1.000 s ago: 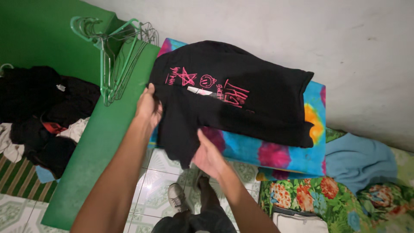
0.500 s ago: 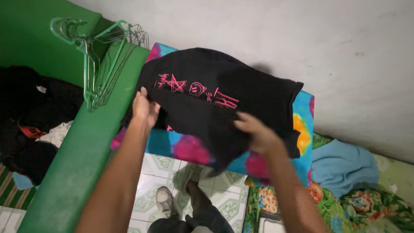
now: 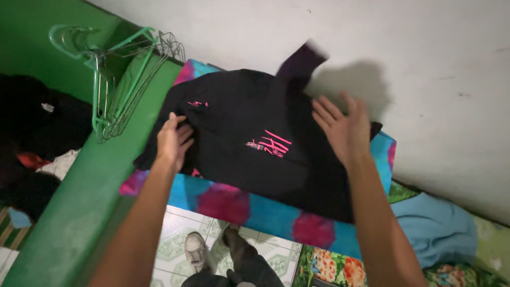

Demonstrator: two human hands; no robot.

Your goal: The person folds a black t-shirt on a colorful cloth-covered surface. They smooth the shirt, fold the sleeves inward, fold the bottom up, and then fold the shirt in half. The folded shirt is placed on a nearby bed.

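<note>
Dark clothes (image 3: 37, 127) are lying far left, beside a green ledge (image 3: 74, 212) bearing hangers (image 3: 111, 79). The left hand (image 3: 172, 141) is pressing, fingers loosely curled, on the left edge of a black shirt (image 3: 249, 143) with pink print. The shirt is lying on a tie-dye cloth (image 3: 255, 210). The right hand (image 3: 345, 127) is hovering open, fingers spread, over the shirt's right side.
</note>
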